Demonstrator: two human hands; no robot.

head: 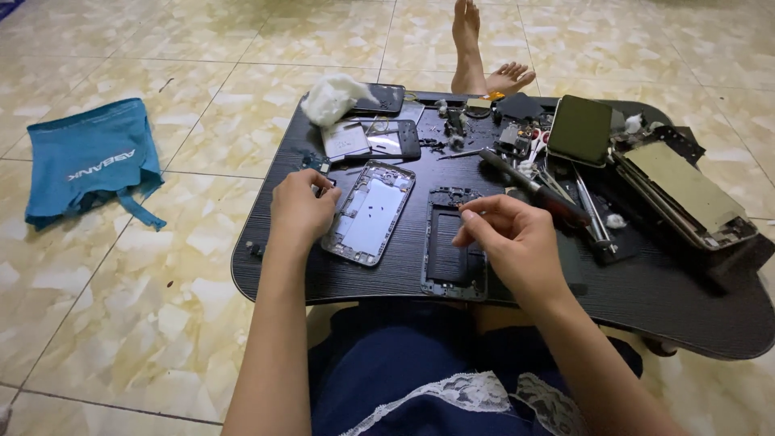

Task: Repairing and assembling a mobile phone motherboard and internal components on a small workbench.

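Note:
My left hand (300, 211) rests fingers curled on the black lap table (339, 274), pressed against the left edge of a silver phone frame (370, 211) lying face up. My right hand (508, 238) hovers over a black phone mid-frame (450, 250), thumb and forefinger pinched together at its top right corner; whether something tiny sits between them I cannot tell. Small screws dot the silver frame's inside.
Beyond lie a dark phone (580, 129), an opened phone body (686, 190), screwdrivers (533, 190), tweezers, small parts, another phone frame (394, 139) and white cotton wad (333, 97). A blue cloth bag (89, 161) lies on the tiled floor at left. My bare feet (480, 60) stick out behind the table.

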